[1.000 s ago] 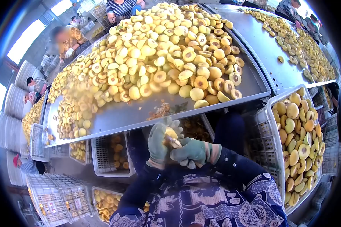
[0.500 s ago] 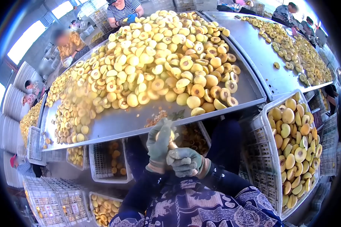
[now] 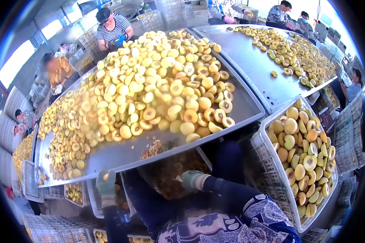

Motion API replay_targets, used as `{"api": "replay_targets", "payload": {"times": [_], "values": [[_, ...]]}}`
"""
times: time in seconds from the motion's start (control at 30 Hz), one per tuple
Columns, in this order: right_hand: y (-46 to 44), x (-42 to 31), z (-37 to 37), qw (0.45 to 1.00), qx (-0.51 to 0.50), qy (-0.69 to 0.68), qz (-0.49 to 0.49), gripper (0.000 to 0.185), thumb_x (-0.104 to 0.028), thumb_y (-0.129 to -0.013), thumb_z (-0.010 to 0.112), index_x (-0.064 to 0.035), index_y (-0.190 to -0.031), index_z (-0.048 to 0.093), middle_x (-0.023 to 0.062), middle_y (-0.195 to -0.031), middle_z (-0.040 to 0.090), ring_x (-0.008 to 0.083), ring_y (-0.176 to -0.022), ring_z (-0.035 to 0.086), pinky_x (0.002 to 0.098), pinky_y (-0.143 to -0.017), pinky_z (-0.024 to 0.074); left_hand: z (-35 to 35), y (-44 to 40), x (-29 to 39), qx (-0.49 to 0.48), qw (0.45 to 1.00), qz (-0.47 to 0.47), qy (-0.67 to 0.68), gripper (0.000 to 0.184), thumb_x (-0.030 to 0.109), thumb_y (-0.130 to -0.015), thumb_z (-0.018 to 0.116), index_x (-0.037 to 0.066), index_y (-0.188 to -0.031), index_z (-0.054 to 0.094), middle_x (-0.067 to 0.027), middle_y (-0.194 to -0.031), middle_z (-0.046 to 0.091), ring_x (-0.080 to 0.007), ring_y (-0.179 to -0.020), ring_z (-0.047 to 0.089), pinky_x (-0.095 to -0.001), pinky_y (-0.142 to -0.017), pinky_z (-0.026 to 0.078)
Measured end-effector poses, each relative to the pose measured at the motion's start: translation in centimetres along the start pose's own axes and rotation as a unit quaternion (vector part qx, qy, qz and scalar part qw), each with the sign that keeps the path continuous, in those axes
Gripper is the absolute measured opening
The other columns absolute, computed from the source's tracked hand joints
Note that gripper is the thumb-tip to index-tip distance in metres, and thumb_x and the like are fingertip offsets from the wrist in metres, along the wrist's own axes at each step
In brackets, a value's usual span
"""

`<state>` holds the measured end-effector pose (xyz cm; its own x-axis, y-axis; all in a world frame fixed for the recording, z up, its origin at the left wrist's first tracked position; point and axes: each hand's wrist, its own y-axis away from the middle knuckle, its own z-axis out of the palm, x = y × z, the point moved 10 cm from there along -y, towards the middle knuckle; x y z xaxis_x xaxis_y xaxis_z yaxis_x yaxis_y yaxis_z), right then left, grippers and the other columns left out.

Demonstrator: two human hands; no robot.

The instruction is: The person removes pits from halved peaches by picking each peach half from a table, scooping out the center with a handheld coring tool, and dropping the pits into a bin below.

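Observation:
My left hand (image 3: 106,188), in a grey-green glove, is at the table's front edge above a white crate (image 3: 94,198). Its fingers are closed round a yellow peach half (image 3: 106,176), of which only a small part shows. My right hand (image 3: 194,180), gloved alike, is curled above a container of brown scraps (image 3: 166,172) between my legs. A small pale tip juts from its fingers; what it belongs to is hidden. Beyond both hands, a big heap of yellow peach halves (image 3: 150,89) covers much of the metal table (image 3: 105,156).
A white crate (image 3: 267,162) full of peach halves stands at my right. Pits (image 3: 152,148) lie near the table's front edge. A second metal table (image 3: 247,56) carries more halves. Co-workers, one in a striped shirt (image 3: 115,30), sit around. More crates (image 3: 61,227) stand lower left.
My hands were together over a piece of fruit and have parted. The left has moved left to the table edge; the right has shifted slightly right. The view has turned a little.

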<state>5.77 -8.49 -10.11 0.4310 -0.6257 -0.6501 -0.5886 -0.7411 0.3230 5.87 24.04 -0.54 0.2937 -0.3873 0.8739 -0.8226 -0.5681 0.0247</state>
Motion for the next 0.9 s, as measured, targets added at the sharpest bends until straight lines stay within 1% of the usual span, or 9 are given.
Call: {"api": "replay_targets", "payload": {"times": [0.07, 0.1, 0.27, 0.33, 0.47, 0.53, 0.6, 0.7, 0.9], "values": [[0.5, 1.3, -2.1, 0.992, -0.017, -0.110, 0.066, 0.027, -0.028, -0.090, 0.055, -0.0121, -0.112, 0.058, 0.0102, -0.081, 0.067, 0.0231, -0.070, 0.066, 0.0363, -0.062, 0.0525, -3.2, -2.7, -2.7, 0.050, 0.912, 0.125, -0.387, 0.053, 0.030, -0.075, 0.074, 0.005, -0.120, 0.060, -0.0193, -0.117, 0.058, -0.0335, -0.107, 0.057, -0.0410, -0.091, 0.049], [1.2, 1.5, -4.8, 0.991, 0.017, -0.113, 0.073, 0.029, -0.030, -0.089, 0.056, -0.0114, -0.111, 0.059, 0.0110, -0.084, 0.067, 0.0244, -0.073, 0.066, 0.0366, -0.065, 0.0522, -3.1, -2.0, -1.1, 0.046, 0.904, 0.109, -0.410, 0.064, 0.041, -0.070, 0.074, 0.005, -0.121, 0.059, -0.0228, -0.126, 0.051, -0.0410, -0.116, 0.049, -0.0456, -0.101, 0.040], [5.7, 8.8, -20.9, 0.922, 0.327, -0.058, 0.199, 0.040, -0.040, -0.084, 0.059, -0.0077, -0.107, 0.062, 0.0149, -0.097, 0.067, 0.0308, -0.090, 0.064, 0.0386, -0.077, 0.0511, 12.7, 2.0, 8.3, -0.060, 0.774, 0.559, -0.292, 0.036, 0.021, -0.083, 0.068, 0.005, -0.114, 0.061, -0.0162, -0.113, 0.062, -0.0340, -0.105, 0.058, -0.0419, -0.094, 0.047], [8.6, 14.3, -25.8, 0.841, 0.441, -0.033, 0.310, 0.044, -0.044, -0.082, 0.061, -0.0062, -0.106, 0.063, 0.0165, -0.102, 0.067, 0.0333, -0.097, 0.064, 0.0394, -0.081, 0.0506, 18.4, 6.4, 18.1, -0.221, 0.855, 0.468, -0.025, 0.031, 0.019, -0.081, 0.070, 0.006, -0.109, 0.065, -0.0126, -0.108, 0.065, -0.0301, -0.101, 0.061, -0.0395, -0.090, 0.049], [14.1, 26.5, -29.0, 0.714, 0.502, -0.088, 0.480, 0.049, -0.043, -0.080, 0.065, -0.0067, -0.113, 0.063, 0.0161, -0.107, 0.068, 0.0323, -0.101, 0.064, 0.0368, -0.088, 0.0490, 31.1, 12.1, 21.5, -0.364, 0.751, 0.548, -0.059, 0.031, 0.026, -0.086, 0.063, 0.010, -0.113, 0.062, -0.0139, -0.115, 0.062, -0.0343, -0.105, 0.058, -0.0431, -0.091, 0.047], [12.8, 32.9, -27.1, 0.723, 0.556, -0.216, 0.348, 0.042, -0.034, -0.082, 0.069, -0.0077, -0.115, 0.063, 0.0108, -0.104, 0.068, 0.0240, -0.093, 0.065, 0.0339, -0.084, 0.0497, 34.8, 14.5, 21.6, -0.410, 0.712, 0.567, -0.062, 0.027, 0.024, -0.085, 0.061, 0.010, -0.108, 0.064, -0.0107, -0.115, 0.058, -0.0292, -0.109, 0.053, -0.0384, -0.092, 0.042], [10.0, 29.3, -26.3, 0.650, 0.547, -0.493, 0.187, 0.037, -0.024, -0.085, 0.068, -0.0062, -0.116, 0.062, 0.0040, -0.098, 0.065, 0.0119, -0.086, 0.059, 0.0275, -0.077, 0.0478, 36.8, 14.4, 20.3, -0.373, 0.701, 0.592, -0.137, 0.030, 0.031, -0.087, 0.056, 0.014, -0.111, 0.065, -0.0098, -0.116, 0.057, -0.0277, -0.115, 0.049, -0.0413, -0.099, 0.036], [4.9, 27.9, -26.7, 0.726, 0.507, -0.434, 0.167, 0.035, -0.021, -0.086, 0.069, -0.0066, -0.117, 0.061, 0.0008, -0.099, 0.064, 0.0110, -0.087, 0.056, 0.0258, -0.079, 0.0461, 38.3, 12.3, 17.6, -0.402, 0.673, 0.584, -0.214, 0.033, 0.039, -0.087, 0.053, 0.020, -0.111, 0.066, -0.0100, -0.120, 0.056, -0.0268, -0.119, 0.046, -0.0425, -0.103, 0.030], [-1.7, 23.4, -26.2, 0.714, 0.471, -0.513, 0.072, 0.047, -0.021, -0.087, 0.067, -0.0042, -0.128, 0.052, 0.0028, -0.110, 0.061, 0.0128, -0.099, 0.055, 0.0247, -0.086, 0.0436, 33.9, 8.8, 16.6, -0.380, 0.753, 0.509, -0.171, 0.030, 0.035, -0.083, 0.060, 0.018, -0.107, 0.066, -0.0085, -0.114, 0.060, -0.0297, -0.110, 0.054, -0.0434, -0.095, 0.037]]}}
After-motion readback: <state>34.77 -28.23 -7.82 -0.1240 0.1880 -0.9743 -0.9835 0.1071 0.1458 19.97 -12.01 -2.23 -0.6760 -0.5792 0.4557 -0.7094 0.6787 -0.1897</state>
